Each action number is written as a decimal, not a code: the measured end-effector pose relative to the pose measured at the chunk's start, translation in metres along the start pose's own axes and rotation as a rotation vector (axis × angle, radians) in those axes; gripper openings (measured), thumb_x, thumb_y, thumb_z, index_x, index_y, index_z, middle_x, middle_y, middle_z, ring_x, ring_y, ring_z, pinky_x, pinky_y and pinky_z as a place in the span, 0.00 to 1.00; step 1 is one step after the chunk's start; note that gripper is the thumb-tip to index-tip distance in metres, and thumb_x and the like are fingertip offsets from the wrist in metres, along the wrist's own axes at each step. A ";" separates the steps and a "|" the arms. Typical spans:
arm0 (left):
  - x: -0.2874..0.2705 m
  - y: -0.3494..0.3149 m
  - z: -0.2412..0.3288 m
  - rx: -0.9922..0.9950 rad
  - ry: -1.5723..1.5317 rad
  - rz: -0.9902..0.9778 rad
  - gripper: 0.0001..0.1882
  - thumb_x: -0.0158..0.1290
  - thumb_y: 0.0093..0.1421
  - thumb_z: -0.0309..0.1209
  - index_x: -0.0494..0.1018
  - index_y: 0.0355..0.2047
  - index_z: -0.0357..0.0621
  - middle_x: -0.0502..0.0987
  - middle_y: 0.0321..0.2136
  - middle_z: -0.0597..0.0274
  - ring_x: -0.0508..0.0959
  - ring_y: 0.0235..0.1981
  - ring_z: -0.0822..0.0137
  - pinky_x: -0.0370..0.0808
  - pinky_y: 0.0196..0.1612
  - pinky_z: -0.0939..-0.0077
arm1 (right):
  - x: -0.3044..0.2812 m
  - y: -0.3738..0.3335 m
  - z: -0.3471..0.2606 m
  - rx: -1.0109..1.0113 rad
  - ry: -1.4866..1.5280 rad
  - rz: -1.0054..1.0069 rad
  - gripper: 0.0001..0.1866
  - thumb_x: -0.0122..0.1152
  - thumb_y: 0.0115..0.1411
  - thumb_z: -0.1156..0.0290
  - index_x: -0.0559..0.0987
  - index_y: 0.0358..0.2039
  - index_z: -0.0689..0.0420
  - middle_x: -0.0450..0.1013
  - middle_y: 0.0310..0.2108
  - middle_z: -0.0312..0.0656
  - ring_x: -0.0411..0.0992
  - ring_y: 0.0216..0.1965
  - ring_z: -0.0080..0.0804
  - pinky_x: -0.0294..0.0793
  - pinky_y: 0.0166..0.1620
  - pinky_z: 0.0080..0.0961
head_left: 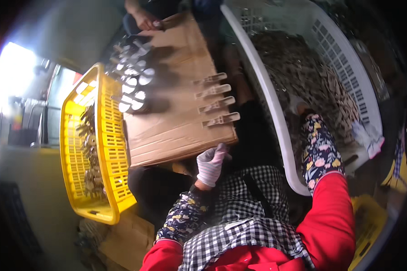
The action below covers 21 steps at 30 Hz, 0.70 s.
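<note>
My left hand [210,165], in a striped white glove with pinkish fingertips, is at the near edge of a cardboard sheet [167,131]. Its fingers are curled together, and anything inside them is hidden. My right hand [297,105] reaches down into a large white basket [276,86], among a heap of flat brownish-grey metal pieces [287,56]. Blur and the sleeve mostly hide that hand's fingers. Several flat, clip-like pieces [218,106] lie in a column along the cardboard's right side. Shiny round-ended metal pieces [133,92] crowd its left side.
A yellow basket [108,149] stands left of the cardboard, with metal pieces [91,158] inside. Another person's hand [145,20] is at the far edge of the cardboard. A pale cloth or glove [367,137] hangs over the white basket's near right corner. Another yellow container [368,221] sits at lower right.
</note>
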<state>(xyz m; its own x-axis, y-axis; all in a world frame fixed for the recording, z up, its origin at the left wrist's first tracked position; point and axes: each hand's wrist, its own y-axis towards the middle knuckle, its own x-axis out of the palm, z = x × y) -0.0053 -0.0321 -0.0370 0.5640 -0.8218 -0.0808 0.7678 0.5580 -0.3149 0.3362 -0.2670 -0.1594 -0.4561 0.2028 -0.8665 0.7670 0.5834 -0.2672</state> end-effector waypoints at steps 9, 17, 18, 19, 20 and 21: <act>-0.015 -0.006 -0.004 -0.061 -0.162 0.025 0.18 0.51 0.58 0.41 0.77 0.25 0.37 0.75 0.17 0.68 0.69 0.21 0.81 0.67 0.29 0.86 | -0.070 -0.040 -0.057 0.181 -0.059 -0.080 0.16 0.59 0.43 0.69 0.75 0.34 0.61 0.73 0.35 0.51 0.70 0.38 0.49 0.69 0.43 0.34; -0.009 -0.004 -0.002 -0.106 -0.219 -0.016 0.16 0.53 0.57 0.40 0.76 0.28 0.36 0.74 0.18 0.68 0.69 0.21 0.81 0.67 0.28 0.86 | -0.146 -0.014 -0.233 -0.234 0.999 0.052 0.13 0.56 0.55 0.69 0.75 0.39 0.62 0.72 0.29 0.35 0.68 0.27 0.20 0.69 0.33 0.16; -0.009 -0.005 -0.001 -0.110 -0.222 -0.021 0.16 0.53 0.57 0.40 0.76 0.28 0.36 0.74 0.18 0.68 0.69 0.21 0.81 0.67 0.28 0.86 | -0.129 0.004 -0.247 -0.204 0.947 -0.002 0.14 0.57 0.55 0.68 0.75 0.40 0.61 0.72 0.31 0.34 0.67 0.30 0.18 0.67 0.36 0.14; -0.009 -0.005 -0.001 -0.134 -0.232 -0.022 0.16 0.53 0.57 0.40 0.76 0.28 0.36 0.74 0.18 0.68 0.69 0.21 0.81 0.67 0.28 0.86 | -0.109 0.019 -0.266 -0.198 0.973 0.005 0.12 0.60 0.53 0.70 0.76 0.37 0.60 0.73 0.30 0.34 0.68 0.31 0.18 0.67 0.38 0.14; -0.008 -0.004 0.000 -0.158 -0.245 -0.031 0.16 0.53 0.57 0.40 0.76 0.28 0.36 0.75 0.18 0.68 0.69 0.21 0.81 0.67 0.28 0.86 | -0.097 0.033 -0.278 -0.209 0.902 -0.020 0.10 0.60 0.53 0.71 0.77 0.35 0.60 0.73 0.32 0.34 0.69 0.33 0.19 0.67 0.39 0.14; -0.008 -0.004 0.001 -0.160 -0.247 -0.042 0.16 0.53 0.57 0.40 0.76 0.28 0.36 0.75 0.18 0.68 0.69 0.21 0.81 0.67 0.28 0.86 | -0.085 0.051 -0.281 -0.200 0.903 -0.054 0.09 0.60 0.53 0.71 0.77 0.35 0.59 0.74 0.32 0.34 0.69 0.33 0.20 0.68 0.39 0.15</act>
<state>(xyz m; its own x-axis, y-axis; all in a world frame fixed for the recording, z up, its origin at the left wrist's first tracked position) -0.0119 -0.0276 -0.0339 0.6048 -0.7798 0.1617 0.7453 0.4827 -0.4598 0.2875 -0.0334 0.0192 -0.7322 0.6581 -0.1752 0.6804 0.7180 -0.1467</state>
